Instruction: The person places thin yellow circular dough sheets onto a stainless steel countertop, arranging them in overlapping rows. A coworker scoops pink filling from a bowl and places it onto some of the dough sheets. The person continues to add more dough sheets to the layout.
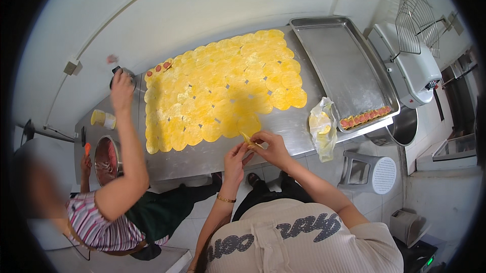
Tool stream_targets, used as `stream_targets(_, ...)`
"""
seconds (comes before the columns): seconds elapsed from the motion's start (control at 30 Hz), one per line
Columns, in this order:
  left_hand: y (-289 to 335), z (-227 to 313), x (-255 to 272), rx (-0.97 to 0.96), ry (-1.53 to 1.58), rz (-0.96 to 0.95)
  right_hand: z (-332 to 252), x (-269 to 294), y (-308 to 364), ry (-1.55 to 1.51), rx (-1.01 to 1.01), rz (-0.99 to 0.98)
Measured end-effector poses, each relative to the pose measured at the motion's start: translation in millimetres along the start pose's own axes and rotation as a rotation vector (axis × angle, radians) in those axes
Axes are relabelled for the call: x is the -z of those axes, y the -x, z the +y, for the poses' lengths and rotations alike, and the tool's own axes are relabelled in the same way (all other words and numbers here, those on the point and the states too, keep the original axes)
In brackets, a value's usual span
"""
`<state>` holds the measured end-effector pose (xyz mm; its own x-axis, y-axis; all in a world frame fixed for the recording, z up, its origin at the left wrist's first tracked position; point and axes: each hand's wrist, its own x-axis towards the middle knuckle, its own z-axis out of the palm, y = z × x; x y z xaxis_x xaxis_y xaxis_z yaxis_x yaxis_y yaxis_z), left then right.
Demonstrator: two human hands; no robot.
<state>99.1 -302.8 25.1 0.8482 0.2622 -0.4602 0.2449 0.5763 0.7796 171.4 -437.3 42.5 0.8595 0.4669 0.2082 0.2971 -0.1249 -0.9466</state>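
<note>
Both of my hands meet just off the front edge of the steel table. My left hand (235, 161) and my right hand (272, 149) are closed on a thin yellow dumpling wrapper (246, 140), pinched between the fingertips. Right beyond them, many round yellow wrappers (217, 91) lie overlapping in a broad sheet over the table. At the sheet's far left corner, a few wrappers carry small dabs of pink meat filling (158, 68). To the right of my hands, an opened plastic bag (322, 134) with more yellow wrappers hangs over the table edge.
A large metal tray (344, 50) at the right holds a row of filled dumplings (365, 116) along its near end. On the left a co-worker (116, 207) reaches over the table, beside a metal bowl of meat (107, 159). A grey stool (369, 172) stands on the floor.
</note>
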Motion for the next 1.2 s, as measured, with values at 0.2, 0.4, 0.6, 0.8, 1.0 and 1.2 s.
stream_targets(0.2,1.8,0.7,-27.0,-0.040,-0.069,0.003,5.2,19.0,2.8,-0.172,-0.120,0.036)
stream_targets(0.4,2.6,-3.7,-38.4,-0.067,-0.131,0.023,11.0,31.7,0.7,-0.327,-0.354,-0.008)
stream_targets(0.6,0.7,-4.1,-39.7,-0.111,-0.201,0.012,21.0,36.8,-8.8,-0.551,-0.509,-0.043)
stream_targets(0.8,1.1,1.5,-35.5,-0.153,-0.307,0.057,23.4,33.2,-12.0,-0.533,-0.522,-0.103)
stream_targets(1.0,-7.0,2.3,-20.9,-0.353,-0.640,0.042,20.0,28.1,-13.1,-0.593,-0.518,-0.123)
stream_targets(1.2,-7.8,5.5,-18.7,-0.353,-0.668,0.091,24.0,25.8,-13.8,-0.679,-0.638,-0.159)
